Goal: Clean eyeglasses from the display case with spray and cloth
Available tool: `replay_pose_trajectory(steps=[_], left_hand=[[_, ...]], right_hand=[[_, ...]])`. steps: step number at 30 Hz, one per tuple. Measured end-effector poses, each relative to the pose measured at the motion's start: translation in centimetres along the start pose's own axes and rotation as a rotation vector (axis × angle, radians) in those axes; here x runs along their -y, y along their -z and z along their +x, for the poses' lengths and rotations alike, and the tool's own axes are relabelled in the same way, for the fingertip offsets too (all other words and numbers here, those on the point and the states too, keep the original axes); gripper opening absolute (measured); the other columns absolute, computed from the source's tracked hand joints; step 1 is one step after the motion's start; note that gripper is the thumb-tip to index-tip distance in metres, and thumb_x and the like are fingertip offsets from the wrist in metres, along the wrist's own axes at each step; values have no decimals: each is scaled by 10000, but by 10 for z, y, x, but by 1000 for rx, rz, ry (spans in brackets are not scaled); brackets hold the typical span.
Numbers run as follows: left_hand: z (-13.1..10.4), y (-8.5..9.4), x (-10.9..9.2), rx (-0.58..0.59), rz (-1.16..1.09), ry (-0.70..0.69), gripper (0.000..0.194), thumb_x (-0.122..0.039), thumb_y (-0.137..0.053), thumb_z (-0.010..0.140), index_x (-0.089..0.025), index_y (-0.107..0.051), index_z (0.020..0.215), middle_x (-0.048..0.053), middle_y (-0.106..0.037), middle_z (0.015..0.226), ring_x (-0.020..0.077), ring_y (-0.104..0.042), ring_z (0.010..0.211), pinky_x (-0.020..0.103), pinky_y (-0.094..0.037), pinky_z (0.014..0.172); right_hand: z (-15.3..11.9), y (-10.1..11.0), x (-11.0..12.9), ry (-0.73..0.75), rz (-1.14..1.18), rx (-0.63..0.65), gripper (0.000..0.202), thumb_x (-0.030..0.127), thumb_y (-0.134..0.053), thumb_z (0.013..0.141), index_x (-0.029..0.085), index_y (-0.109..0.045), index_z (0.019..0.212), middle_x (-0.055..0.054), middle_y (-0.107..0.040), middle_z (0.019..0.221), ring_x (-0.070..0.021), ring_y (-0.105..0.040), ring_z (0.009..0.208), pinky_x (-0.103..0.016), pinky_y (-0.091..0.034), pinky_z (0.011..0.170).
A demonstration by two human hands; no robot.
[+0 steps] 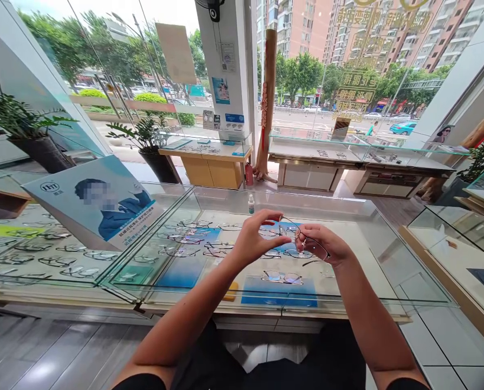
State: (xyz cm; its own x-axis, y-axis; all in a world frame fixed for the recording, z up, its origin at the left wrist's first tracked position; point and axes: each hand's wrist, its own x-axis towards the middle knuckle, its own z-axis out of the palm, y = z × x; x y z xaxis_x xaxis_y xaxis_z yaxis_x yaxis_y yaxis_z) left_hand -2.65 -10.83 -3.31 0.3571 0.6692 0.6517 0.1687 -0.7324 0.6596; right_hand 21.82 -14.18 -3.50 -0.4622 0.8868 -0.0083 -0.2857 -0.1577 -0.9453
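Above a glass display case (372,271), a thin-framed pair of eyeglasses (315,242) is held up between my hands. My left hand (258,235) has its thumb and index finger curved around the near end of the frame, pinching it at the left side. The fingers of my right hand (325,244) are closed on the other side of the frame, by a lens. Under the glass lie several rows of eyeglasses, one pair (282,277) on a blue mat (250,298) just below my hands.
A small bottle (251,204) stands on the case's far part. At the left, a printed sign (91,200) leans over the glass. Another display case (461,271) is at the right. Potted plants (144,135) and more counters stand by the windows.
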Motion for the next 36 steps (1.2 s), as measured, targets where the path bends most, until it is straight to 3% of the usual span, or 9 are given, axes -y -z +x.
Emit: replay_pose_trajectory(steps=[5, 11, 17, 21, 26, 36], left_hand=[[11, 5, 1, -77, 42, -45, 549, -518, -945, 787, -212, -754, 1200, 88, -804, 1107, 230, -792, 988, 405, -697, 891], [40, 16, 4, -182, 85, -132, 538, -495, -939, 802, -206, -751, 1215, 87, -810, 1113, 213, -797, 982, 395, -707, 890], [75, 39, 11, -337, 95, -149, 526, -472, -940, 803, -209, -757, 1221, 94, -809, 1149, 206, -801, 980, 383, -717, 893], [91, 50, 21, -475, 75, -138, 512, -463, -927, 822, -212, -756, 1234, 102, -812, 1138, 221, -808, 1004, 383, -717, 900], [103, 47, 36, -559, 70, -178, 516, -450, -929, 826, -221, -749, 1251, 87, -808, 1126, 214, -803, 1007, 374, -709, 899], [105, 33, 56, -586, 247, -228, 550, -469, -947, 804, -240, -726, 1253, 58, -772, 1132, 210, -768, 991, 374, -714, 837]], right_hand=[[12, -3, 16, 18, -49, 17, 344, 483, -838, 908, 163, -737, 833, -60, -784, 815, -160, -727, 764, -269, -568, 720], [29, -10, 56, 161, -204, -9, 349, 530, -764, 969, 185, -762, 915, -64, -798, 931, -175, -722, 836, -332, -590, 813], [48, 2, 83, 516, -316, -252, 421, 651, -646, 1001, 250, -775, 979, -55, -774, 961, -225, -732, 912, -408, -584, 890], [58, 1, 81, 783, -442, -385, 454, 627, -746, 932, 288, -731, 1235, -69, -767, 1127, -262, -707, 1081, -459, -544, 1043], [76, -7, 62, 951, -617, -505, 592, 484, -828, 887, 319, -625, 1418, -82, -704, 1297, -307, -663, 1234, -540, -466, 1170], [97, 5, 47, 888, -762, -680, 388, 436, -812, 923, 309, -708, 1273, -54, -708, 1085, -281, -661, 1068, -506, -510, 1048]])
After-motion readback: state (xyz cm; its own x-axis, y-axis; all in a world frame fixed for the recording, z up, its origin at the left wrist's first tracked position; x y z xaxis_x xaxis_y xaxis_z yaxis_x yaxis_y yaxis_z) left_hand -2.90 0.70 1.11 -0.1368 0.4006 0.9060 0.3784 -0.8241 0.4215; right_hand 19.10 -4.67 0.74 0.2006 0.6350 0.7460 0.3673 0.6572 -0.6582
